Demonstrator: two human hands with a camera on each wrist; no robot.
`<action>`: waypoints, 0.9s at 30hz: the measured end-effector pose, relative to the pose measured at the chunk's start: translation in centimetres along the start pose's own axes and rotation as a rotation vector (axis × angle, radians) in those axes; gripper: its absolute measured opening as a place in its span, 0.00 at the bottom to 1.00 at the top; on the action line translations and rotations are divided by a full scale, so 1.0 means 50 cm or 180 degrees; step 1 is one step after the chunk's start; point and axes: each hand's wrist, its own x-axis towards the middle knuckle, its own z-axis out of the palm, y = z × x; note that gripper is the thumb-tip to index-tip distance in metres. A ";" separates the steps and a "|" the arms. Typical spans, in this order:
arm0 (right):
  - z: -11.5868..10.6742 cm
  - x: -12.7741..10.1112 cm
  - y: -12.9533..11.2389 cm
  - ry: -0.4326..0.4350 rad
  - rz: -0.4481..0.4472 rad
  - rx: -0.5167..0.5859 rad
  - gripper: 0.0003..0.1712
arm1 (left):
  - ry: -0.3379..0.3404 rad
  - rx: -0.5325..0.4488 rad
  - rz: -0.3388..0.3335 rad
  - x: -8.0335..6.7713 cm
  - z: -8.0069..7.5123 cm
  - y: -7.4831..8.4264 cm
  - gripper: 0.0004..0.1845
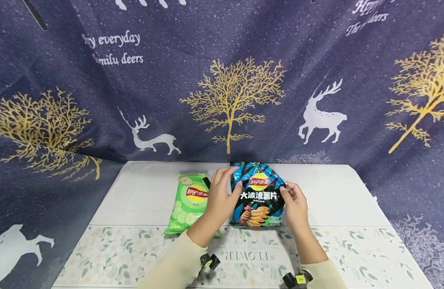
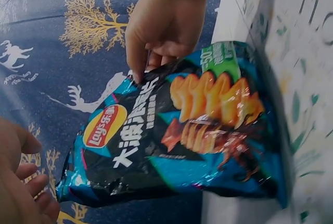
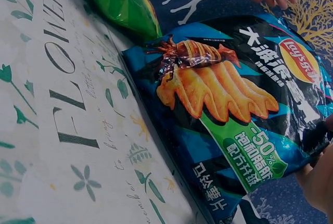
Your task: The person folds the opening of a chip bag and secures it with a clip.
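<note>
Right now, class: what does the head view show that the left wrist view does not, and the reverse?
Head view only: the green chip bag lying beside the blue chip bag, and the table. Left wrist view only: the right hand pinching the blue bag's edge up close. Both: the blue bag between the left hand and right hand.

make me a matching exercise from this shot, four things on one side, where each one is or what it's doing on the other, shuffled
Things:
1. blue bag
2. green bag
3. right hand
4. left hand

Places or states:
A. lies flat on the table, left of the other bag
B. pinches the blue bag's right edge
C. stands upright between the two hands
D. fingers spread at the blue bag's left edge, in front of the green bag

Pairs: 1-C, 2-A, 3-B, 4-D
</note>
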 end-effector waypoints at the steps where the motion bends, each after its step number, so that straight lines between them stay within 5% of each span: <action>1: 0.000 0.000 0.000 0.0003 0.0006 -0.0015 0.12 | -0.0005 0.0037 0.0037 0.006 -0.001 0.001 0.24; 9: 0.000 -0.001 -0.006 -0.0014 0.0041 0.0034 0.13 | -0.0047 0.0320 0.0361 0.055 -0.007 0.008 0.27; 20: -0.004 -0.004 -0.009 -0.0082 0.0044 0.0041 0.13 | -0.0431 0.0801 0.0223 0.088 -0.005 0.028 0.29; 27: -0.001 -0.006 -0.014 -0.0090 0.0028 0.0080 0.12 | -0.0631 0.1275 0.0382 0.107 0.004 0.037 0.25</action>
